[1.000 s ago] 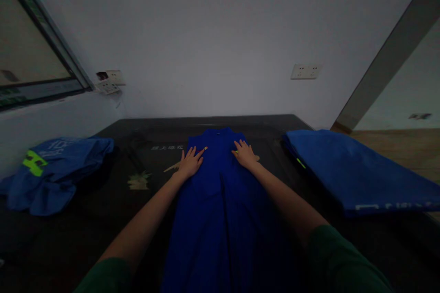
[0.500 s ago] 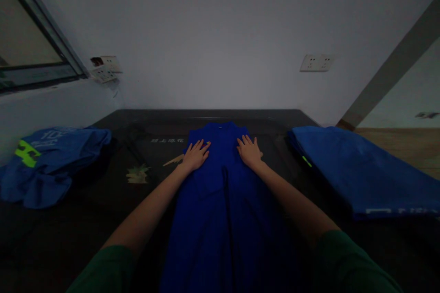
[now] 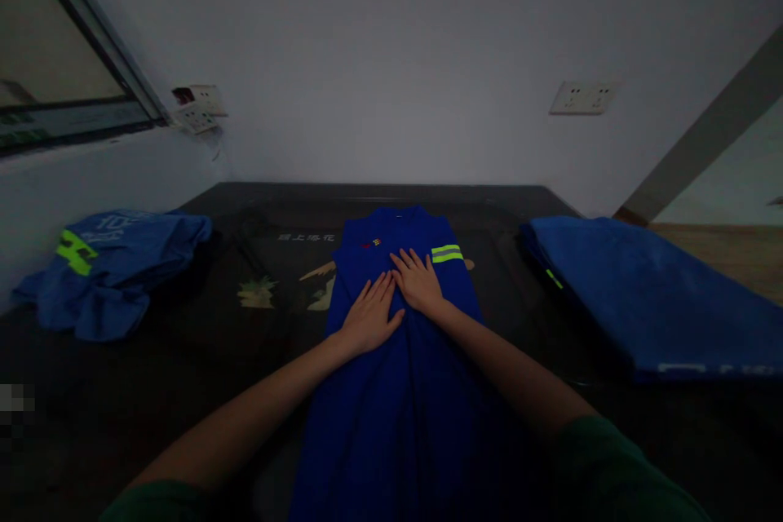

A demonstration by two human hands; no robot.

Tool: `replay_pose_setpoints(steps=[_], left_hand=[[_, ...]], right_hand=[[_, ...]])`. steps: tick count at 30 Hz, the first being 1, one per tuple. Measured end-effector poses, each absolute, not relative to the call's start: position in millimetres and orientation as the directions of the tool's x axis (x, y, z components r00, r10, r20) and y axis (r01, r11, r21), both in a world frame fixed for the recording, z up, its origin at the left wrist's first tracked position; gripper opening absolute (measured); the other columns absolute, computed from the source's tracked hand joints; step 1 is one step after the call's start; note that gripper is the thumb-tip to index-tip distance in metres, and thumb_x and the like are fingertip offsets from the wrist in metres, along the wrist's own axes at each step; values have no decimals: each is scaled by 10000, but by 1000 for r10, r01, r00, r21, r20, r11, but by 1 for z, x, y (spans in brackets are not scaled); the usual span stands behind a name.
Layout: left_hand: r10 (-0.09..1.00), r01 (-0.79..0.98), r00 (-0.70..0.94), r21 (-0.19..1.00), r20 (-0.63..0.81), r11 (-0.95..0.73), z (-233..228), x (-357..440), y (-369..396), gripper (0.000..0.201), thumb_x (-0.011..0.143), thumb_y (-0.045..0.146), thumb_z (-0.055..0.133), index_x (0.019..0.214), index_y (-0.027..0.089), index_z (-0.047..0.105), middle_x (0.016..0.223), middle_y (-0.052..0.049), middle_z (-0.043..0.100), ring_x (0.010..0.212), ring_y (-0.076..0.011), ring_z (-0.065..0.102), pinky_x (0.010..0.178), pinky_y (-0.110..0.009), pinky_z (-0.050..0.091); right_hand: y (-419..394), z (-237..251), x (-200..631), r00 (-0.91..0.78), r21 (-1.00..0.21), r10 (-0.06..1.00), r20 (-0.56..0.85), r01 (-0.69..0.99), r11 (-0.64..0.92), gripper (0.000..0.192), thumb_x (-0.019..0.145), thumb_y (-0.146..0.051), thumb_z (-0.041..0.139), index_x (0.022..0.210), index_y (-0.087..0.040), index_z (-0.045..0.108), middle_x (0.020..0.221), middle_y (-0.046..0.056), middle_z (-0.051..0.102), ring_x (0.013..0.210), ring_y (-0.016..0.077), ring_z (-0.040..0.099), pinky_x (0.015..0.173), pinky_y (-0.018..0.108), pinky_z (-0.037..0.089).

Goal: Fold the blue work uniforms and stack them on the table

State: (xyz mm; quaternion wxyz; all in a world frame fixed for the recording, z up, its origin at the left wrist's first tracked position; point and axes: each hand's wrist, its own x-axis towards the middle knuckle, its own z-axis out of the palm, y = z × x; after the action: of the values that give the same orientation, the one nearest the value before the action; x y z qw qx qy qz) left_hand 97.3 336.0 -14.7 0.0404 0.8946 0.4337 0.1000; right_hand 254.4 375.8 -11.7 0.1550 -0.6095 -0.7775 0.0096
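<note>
Blue garment spread at lower centre of frame.
Left hand and right hand, laid flat on it, grasping nothing, are now drawn inward; pressing is apparently shifted to its middle, a reflective stripe uncovered.

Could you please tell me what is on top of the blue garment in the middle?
The left hand and right hand rest on the blue garment. The part beneath them is covered and cannot be seen.
</note>
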Motion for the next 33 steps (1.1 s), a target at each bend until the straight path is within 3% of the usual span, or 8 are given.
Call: replay_pose_setpoints(steps=[6,12,16,18,22,26,29,33], left_hand=[[802,785,564,175,196,-595,-13,100,337,724,907,447,432,1483,59,229,1545,-218,240,1447,-274,196,1171,-461,216],[772,749,624,192,118,-634,8,88,289,731,900,436,484,1495,113,209,1563,-208,189,1462,-296,122,1156,-559,156],[690,645,713,273,123,-714,31,66,215,562,892,314,538,1425,225,383,1568,-136,230,1458,-280,156,1153,-558,168],[661,567,735,401,149,-720,43,53,170,441,901,277,531,1339,251,489,1509,-108,359,1413,-243,288,1143,-474,261],[682,482,731,723,-21,-495,50,23,89,219,931,286,470,1036,225,652,1001,-37,692,922,-142,646,835,-257,500],[801,674,515,721,-304,-160,17,-17,41,374,924,408,415,711,190,632,649,-7,663,604,-147,628,617,-246,481],[937,705,249,709,-245,-2,-23,-39,24,332,860,479,476,807,199,647,802,-43,713,779,-209,679,723,-294,511],[986,459,-2,876,-164,147,-65,-33,15,541,688,562,659,1085,198,610,1159,-103,681,1100,-272,627,950,-380,490]], right_hand=[[376,-12,256,-207,-238,953,224,936,259,509,994,-390,302,1481,-241,332,1530,78,340,1443,277,193,1134,559,161],[367,6,263,-158,-409,948,276,873,265,500,975,-323,359,1454,-179,376,1513,113,367,1444,228,201,1141,468,204],[323,29,281,-83,-568,900,427,750,339,425,955,-299,368,1332,-175,520,1418,128,485,1387,229,330,1110,429,276],[281,40,297,-96,-651,889,448,646,398,356,934,-328,416,1193,-179,610,1320,125,565,1294,232,450,1069,415,342],[163,53,336,-238,-847,951,195,448,286,274,856,-418,555,999,-214,669,1034,87,684,962,209,640,860,357,500],[39,41,374,-331,-898,899,-287,420,-132,344,843,-515,575,904,-195,685,836,73,697,688,162,649,610,274,521],[-23,10,388,-318,-822,808,-495,473,-318,477,823,-616,541,927,-180,704,840,91,710,680,189,664,576,290,531],[-48,-44,378,-65,-854,921,-385,405,-328,628,703,-694,613,1078,-196,695,1126,140,690,1019,308,650,826,414,544]])
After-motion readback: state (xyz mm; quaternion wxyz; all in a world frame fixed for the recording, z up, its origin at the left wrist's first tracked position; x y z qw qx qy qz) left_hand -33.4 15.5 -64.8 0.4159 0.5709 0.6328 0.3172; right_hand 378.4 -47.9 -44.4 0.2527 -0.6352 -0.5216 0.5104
